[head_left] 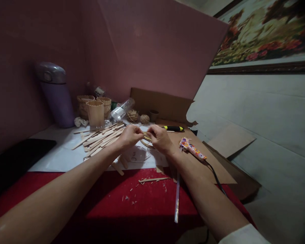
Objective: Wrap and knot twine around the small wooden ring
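Both of my hands meet over the middle of the table, close together. My left hand [131, 136] is closed in a pinch at the edge of a thin tan ring [146, 144]. My right hand [159, 138] pinches the same ring from the other side, its fingers partly covering it. What the ring is made of is too small to tell. Left of my left hand lies a loose pile of flat wooden craft sticks [104, 138]. Beyond my right hand is a yellow and black utility knife [175, 128]. A flower-patterned glue gun [192, 149] lies right of my right wrist.
Wooden cups [95, 114], a tilted clear plastic bottle [122, 110], twine balls [144, 119] and a purple flask [56, 98] stand at the back left. A clear glue stick [177, 200] and a broken craft stick [154, 179] lie on the red cloth [104, 200]. The gun's cord [216, 174] trails right.
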Demonstrator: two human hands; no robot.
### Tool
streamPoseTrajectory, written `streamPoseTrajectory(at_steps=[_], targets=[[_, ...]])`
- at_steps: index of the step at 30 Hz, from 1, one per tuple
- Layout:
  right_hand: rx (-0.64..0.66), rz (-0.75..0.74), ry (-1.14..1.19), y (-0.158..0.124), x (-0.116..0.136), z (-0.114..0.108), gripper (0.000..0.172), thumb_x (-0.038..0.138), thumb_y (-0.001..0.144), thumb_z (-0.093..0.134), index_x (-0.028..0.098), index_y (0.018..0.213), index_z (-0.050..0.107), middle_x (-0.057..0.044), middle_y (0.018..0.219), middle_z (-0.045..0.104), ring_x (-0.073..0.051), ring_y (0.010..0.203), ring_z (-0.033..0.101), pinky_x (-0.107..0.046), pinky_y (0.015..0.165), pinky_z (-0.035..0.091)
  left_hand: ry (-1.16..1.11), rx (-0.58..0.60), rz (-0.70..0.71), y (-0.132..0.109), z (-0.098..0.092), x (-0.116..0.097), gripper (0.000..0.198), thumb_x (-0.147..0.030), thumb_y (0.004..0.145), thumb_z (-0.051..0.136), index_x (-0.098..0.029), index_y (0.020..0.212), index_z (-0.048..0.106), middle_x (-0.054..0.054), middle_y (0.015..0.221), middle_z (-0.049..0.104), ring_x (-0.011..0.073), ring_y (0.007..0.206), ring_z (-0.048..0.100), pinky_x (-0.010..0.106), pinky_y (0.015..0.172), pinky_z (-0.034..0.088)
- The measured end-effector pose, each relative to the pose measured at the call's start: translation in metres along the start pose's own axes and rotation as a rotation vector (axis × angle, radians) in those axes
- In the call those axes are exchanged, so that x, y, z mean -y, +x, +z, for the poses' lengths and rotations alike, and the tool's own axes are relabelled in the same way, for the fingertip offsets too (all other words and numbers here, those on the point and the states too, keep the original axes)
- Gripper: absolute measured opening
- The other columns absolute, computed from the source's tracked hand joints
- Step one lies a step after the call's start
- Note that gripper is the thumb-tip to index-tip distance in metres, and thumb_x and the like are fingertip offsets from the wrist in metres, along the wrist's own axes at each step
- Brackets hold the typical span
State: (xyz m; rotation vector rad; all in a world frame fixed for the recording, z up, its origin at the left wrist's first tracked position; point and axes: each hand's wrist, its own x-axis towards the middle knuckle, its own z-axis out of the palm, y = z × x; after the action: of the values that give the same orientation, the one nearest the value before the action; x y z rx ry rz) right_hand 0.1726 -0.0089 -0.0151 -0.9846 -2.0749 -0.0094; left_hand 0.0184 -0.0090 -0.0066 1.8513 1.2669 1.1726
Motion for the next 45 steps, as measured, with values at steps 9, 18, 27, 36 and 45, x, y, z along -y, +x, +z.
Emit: streamPoseTrajectory(at_steps=[9, 18, 27, 36, 45], targets=[[0.209, 0.331, 0.35, 0.001, 0.001, -0.001, 0.018, 0.018, 0.081, 0.049, 0.017, 0.085, 0.066, 0.003, 0.05, 0.055, -0.01, 0.041, 0.047, -0.022, 0.045, 0.033, 0.181, 0.005, 0.118, -0.001, 0.004, 0.004, 0.015, -0.018, 0.062, 0.054, -0.013, 0.06, 0.068, 0.001, 0.053, 0.058, 0.0117, 0.052, 0.047, 0.024, 0.053, 0.032], [0.171, 0.137, 0.07, 0.003, 0.003, -0.008, 0.014, 0.008, 0.075, 0.052, 0.014, 0.071, 0.064, -0.001, 0.065, 0.062, -0.009, 0.059, 0.05, -0.021, 0.058, 0.035, -0.074, 0.071, -0.03, -0.002, -0.001, 0.0, 0.008, -0.02, 0.06, 0.06, -0.014, 0.055, 0.06, -0.004, 0.044, 0.044, 0.0073, 0.044, 0.034, 0.023, 0.046, 0.024], [0.119, 0.069, 0.091, 0.003, 0.002, -0.01, 0.014, 0.008, 0.076, 0.051, 0.014, 0.072, 0.062, -0.001, 0.066, 0.062, -0.009, 0.059, 0.05, -0.02, 0.058, 0.034, -0.636, 0.294, -0.351, -0.004, -0.008, 0.002, 0.016, -0.019, 0.064, 0.059, -0.016, 0.056, 0.046, -0.007, 0.046, 0.032, 0.0038, 0.038, 0.028, 0.02, 0.038, 0.011], [0.11, -0.043, 0.095, 0.001, 0.001, -0.013, 0.012, 0.011, 0.08, 0.052, 0.016, 0.075, 0.061, -0.001, 0.07, 0.063, -0.01, 0.063, 0.053, -0.021, 0.061, 0.036, -0.746, 0.366, -0.451, -0.004, -0.01, 0.0, 0.013, -0.015, 0.064, 0.062, -0.013, 0.059, 0.05, -0.01, 0.043, 0.025, 0.0021, 0.036, 0.023, 0.018, 0.037, 0.011], [0.046, 0.094, 0.167, 0.0, -0.012, -0.004, 0.018, 0.008, 0.076, 0.051, 0.015, 0.09, 0.06, -0.005, 0.085, 0.064, -0.012, 0.071, 0.055, -0.023, 0.065, 0.041, -0.712, 0.33, -0.445, -0.005, -0.007, -0.005, 0.029, -0.009, 0.062, 0.064, -0.017, 0.05, 0.038, -0.009, 0.041, 0.028, 0.0017, 0.034, 0.025, 0.018, 0.036, 0.011]])
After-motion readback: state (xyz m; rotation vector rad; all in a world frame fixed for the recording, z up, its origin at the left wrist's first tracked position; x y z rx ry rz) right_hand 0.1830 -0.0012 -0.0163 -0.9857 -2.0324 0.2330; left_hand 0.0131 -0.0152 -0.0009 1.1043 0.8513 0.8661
